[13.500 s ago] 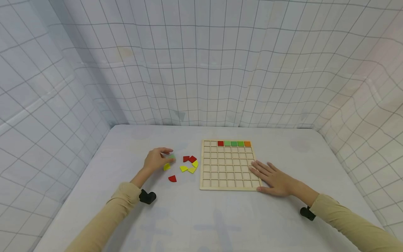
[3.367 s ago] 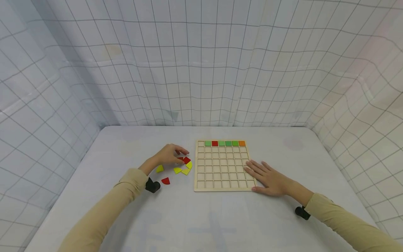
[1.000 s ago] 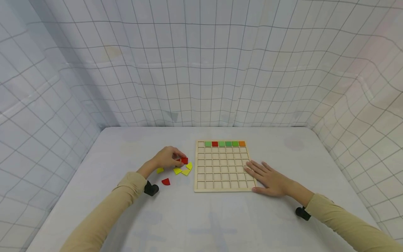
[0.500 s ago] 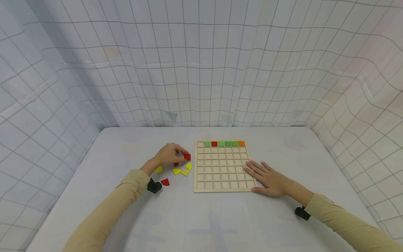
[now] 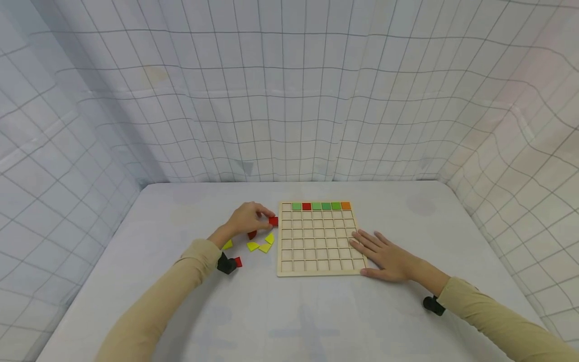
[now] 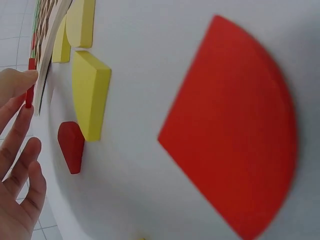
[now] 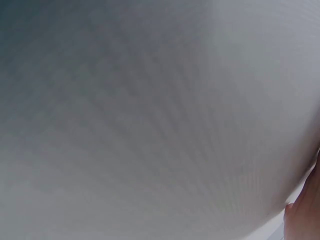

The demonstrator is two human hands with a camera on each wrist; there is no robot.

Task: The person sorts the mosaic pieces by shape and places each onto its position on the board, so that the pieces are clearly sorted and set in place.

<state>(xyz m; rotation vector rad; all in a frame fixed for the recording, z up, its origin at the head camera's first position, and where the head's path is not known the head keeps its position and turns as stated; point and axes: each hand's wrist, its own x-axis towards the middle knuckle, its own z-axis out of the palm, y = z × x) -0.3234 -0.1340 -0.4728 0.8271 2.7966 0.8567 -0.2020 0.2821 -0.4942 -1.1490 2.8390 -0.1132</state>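
My left hand (image 5: 248,218) pinches a small red square tile (image 5: 273,221) between thumb and fingers, right at the left edge of the wooden grid board (image 5: 316,274). In the left wrist view the tile (image 6: 30,94) stands edge-on between thumb and fingertips. The board's far row holds several green tiles, a red tile (image 5: 306,206) and an orange tile (image 5: 346,205); its far-left cell is bare. Flat and spread, my right hand (image 5: 391,259) rests with its fingers over the board's right edge. The right wrist view shows mostly blurred cloth and part of that hand.
Left of the board lie several yellow pieces (image 5: 265,248) and a dark red piece (image 5: 252,235). A red quarter-circle piece (image 6: 240,130) lies under my left wrist, partly hidden in the head view by the wrist camera (image 5: 227,264). A grid-patterned curtain (image 5: 289,115) encloses the table.
The left hand has set a light green tile in the far row's second cell, then taken the red tile from the loose pieces and moved it right to the board. The right hand stays.
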